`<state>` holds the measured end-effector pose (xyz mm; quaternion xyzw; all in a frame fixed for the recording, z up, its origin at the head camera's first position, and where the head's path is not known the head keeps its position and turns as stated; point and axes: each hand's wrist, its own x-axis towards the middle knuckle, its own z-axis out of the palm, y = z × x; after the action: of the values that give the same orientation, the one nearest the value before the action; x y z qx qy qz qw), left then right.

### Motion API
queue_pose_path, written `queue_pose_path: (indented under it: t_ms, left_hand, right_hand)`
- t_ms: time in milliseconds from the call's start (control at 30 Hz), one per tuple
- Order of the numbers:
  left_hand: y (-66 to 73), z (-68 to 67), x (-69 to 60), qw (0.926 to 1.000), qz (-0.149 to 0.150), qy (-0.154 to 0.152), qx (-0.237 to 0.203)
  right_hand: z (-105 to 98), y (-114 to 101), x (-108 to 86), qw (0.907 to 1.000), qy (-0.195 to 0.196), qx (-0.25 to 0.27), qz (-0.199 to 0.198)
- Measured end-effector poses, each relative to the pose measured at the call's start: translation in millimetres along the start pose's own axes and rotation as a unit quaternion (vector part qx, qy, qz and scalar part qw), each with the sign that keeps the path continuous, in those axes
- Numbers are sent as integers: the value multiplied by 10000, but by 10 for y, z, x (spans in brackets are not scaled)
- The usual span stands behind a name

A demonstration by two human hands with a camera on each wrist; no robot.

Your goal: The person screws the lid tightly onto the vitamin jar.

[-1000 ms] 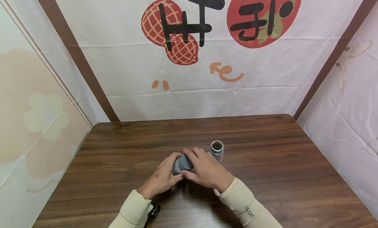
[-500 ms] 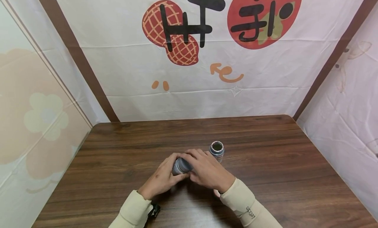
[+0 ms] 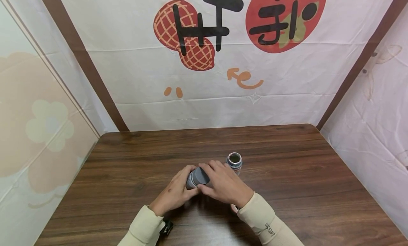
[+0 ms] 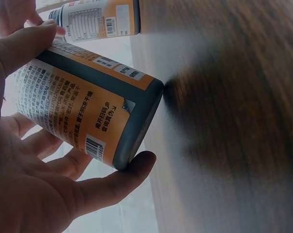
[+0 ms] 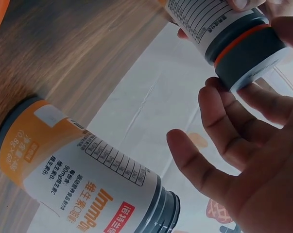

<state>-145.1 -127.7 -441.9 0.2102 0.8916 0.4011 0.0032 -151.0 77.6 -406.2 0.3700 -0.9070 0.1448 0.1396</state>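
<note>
One open bottle reads "ImmPo…" in orange; near it, left hand curls fingers round a tilted capped bottle, right hand pinching its cap.

Cream-sleeved left arm reaching in from lower edge of head view, angling up rightward; cream-sleeved right arm slanting up leftward. Bare left hand curving thumb and fingers in grip; left outermost finger extending. Bare right hand arching over, back facing up, thumb and fingers gripping; right outermost finger standing apart. Both hands meeting near middle, thumb tips lying close together.
</note>
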Motion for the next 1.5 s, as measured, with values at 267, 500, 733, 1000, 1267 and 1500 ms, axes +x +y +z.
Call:
queue_pose_path:
  t_ms: [267, 500, 733, 1000, 1267, 1500]
  left_hand:
    - [-9, -3, -11, 10000, 59, -18, -28]
    - [-21, -5, 3, 9998, 166, -18, -144]
    - [-19, -4, -1, 9998, 149, 2, -104]
    - [-5, 4, -6, 10000, 64, -3, 32]
    - [-24, 2, -8, 9999, 167, 5, 8]
    - [-22, -1, 0, 9997, 203, -42, -108]
  right_hand:
    - [6, 53, -8, 9989, -36, 367, -306]
    - [3, 81, 14, 9951, -80, 551, -818]
    - [2, 72, 19, 9957, -10, 591, -711]
    - [1, 61, 9, 9978, -176, 583, -244]
    - [-16, 93, 19, 9978, -144, 397, -504]
    - [-21, 114, 23, 9948, -100, 479, -891]
